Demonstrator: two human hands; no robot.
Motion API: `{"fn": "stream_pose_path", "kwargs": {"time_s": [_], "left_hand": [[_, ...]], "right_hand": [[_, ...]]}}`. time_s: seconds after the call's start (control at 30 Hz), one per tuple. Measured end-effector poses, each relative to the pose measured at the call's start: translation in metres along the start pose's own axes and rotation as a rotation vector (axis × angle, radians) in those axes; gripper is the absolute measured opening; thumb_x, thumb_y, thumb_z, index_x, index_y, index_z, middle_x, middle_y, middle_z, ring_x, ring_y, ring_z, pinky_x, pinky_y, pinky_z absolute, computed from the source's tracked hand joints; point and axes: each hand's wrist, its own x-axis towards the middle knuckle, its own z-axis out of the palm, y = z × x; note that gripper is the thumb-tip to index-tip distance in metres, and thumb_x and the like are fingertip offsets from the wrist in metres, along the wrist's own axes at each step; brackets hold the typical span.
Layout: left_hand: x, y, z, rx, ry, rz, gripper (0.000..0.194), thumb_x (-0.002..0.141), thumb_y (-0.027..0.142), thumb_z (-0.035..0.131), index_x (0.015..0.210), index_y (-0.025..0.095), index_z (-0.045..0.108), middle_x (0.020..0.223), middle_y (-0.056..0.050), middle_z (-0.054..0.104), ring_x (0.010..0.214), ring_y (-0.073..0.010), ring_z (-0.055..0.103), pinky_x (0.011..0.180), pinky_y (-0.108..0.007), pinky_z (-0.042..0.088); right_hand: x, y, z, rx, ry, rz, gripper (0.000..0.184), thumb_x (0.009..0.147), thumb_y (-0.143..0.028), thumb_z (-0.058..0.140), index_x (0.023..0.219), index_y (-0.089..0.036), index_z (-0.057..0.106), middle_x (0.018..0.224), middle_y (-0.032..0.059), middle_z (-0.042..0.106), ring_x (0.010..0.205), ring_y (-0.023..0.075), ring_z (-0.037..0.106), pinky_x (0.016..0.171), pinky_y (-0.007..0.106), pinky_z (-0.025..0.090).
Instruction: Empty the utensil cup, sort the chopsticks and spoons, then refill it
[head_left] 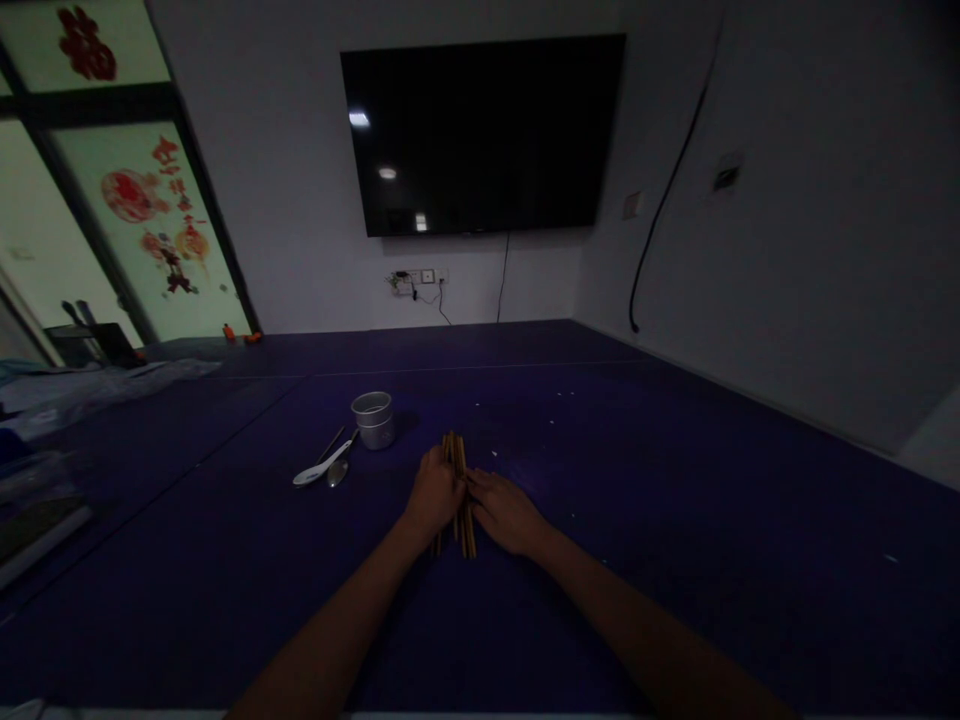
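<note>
A bundle of thin yellowish-brown chopsticks (468, 535) lies between my hands on the dark purple tabletop (675, 520). My left hand (435, 497) is closed around the bundle from the left, its fingers partly hidden by the sticks. From the right, my right hand (507, 512) presses its fingertips against the same bundle near its middle. To the left of them stands a silver metal cup (375, 428). Beside the cup lie a white spoon (315, 473), a metal spoon (339, 472) and a thin dark stick (331, 444), close together.
Small white scraps (494, 454) dot the surface to the right. At the far left are clear plastic wrapping (112, 395) and a flat, light-edged object (45, 540). Small orange items (229, 332) sit at the back. A black television (487, 135) hangs on the wall.
</note>
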Motion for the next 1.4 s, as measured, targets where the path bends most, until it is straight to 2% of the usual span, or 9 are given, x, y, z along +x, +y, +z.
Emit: {"fn": "stream_pose_path", "kwargs": {"time_s": [0.13,0.27,0.5,0.7,1.0,1.23,1.4], "left_hand": [[0.000,-0.010,-0.013,0.026,0.053,-0.023,0.018,0.078,0.017,0.047,0.084,0.011,0.063,0.112,-0.016,0.052,0.106,-0.0261,0.048,0.097,-0.039,0.038],[-0.005,-0.022,-0.020,0.134,-0.008,-0.081,0.017,0.079,0.019,0.048,0.083,0.011,0.063,0.108,-0.016,0.054,0.103,-0.0254,0.051,0.092,-0.036,0.042],[-0.009,-0.025,-0.017,0.112,-0.117,0.026,0.019,0.082,0.015,0.042,0.082,0.013,0.061,0.104,-0.013,0.059,0.097,-0.0203,0.055,0.090,-0.033,0.042],[-0.008,-0.023,-0.011,0.104,-0.122,0.046,0.021,0.087,0.021,0.039,0.087,0.015,0.060,0.107,-0.012,0.059,0.107,-0.0226,0.053,0.094,-0.036,0.041],[-0.009,-0.024,0.007,0.011,-0.068,0.109,0.029,0.087,0.018,0.037,0.109,0.015,0.056,0.127,-0.013,0.054,0.128,-0.0231,0.040,0.103,-0.040,0.035],[-0.010,-0.028,0.007,-0.079,-0.045,0.106,0.032,0.088,0.023,0.039,0.117,0.016,0.049,0.119,-0.012,0.059,0.121,-0.0219,0.049,0.101,-0.040,0.037],[-0.012,-0.029,0.009,-0.030,-0.127,0.084,0.044,0.092,0.027,0.030,0.134,0.017,0.038,0.140,-0.013,0.043,0.133,-0.0221,0.033,0.106,-0.044,0.029]], "right_hand": [[0.000,-0.002,-0.002,-0.033,-0.008,0.007,0.046,0.087,-0.020,0.038,0.132,-0.012,0.046,0.139,0.0151,0.044,0.129,0.0247,0.040,0.105,0.044,0.033],[0.001,0.000,0.000,-0.043,-0.013,0.003,0.045,0.088,-0.023,0.038,0.132,-0.013,0.047,0.139,0.0146,0.044,0.129,0.0250,0.039,0.105,0.044,0.034],[0.000,0.001,0.002,-0.044,-0.008,0.012,0.045,0.090,-0.025,0.036,0.132,-0.013,0.047,0.139,0.0154,0.043,0.129,0.0252,0.039,0.106,0.044,0.033],[0.000,0.001,0.003,-0.043,-0.005,0.018,0.046,0.090,-0.026,0.036,0.133,-0.014,0.046,0.141,0.0146,0.042,0.129,0.0258,0.039,0.105,0.046,0.034],[0.001,0.004,0.006,-0.053,0.008,0.008,0.046,0.089,-0.026,0.039,0.133,-0.014,0.046,0.139,0.0138,0.044,0.127,0.0254,0.042,0.104,0.045,0.035],[-0.001,0.002,0.005,-0.043,0.029,0.016,0.046,0.088,-0.025,0.041,0.132,-0.014,0.047,0.138,0.0146,0.045,0.127,0.0253,0.042,0.105,0.045,0.034],[-0.002,0.000,0.003,-0.021,0.025,0.032,0.046,0.089,-0.026,0.040,0.133,-0.013,0.047,0.139,0.0149,0.044,0.128,0.0246,0.040,0.106,0.045,0.032]]}}
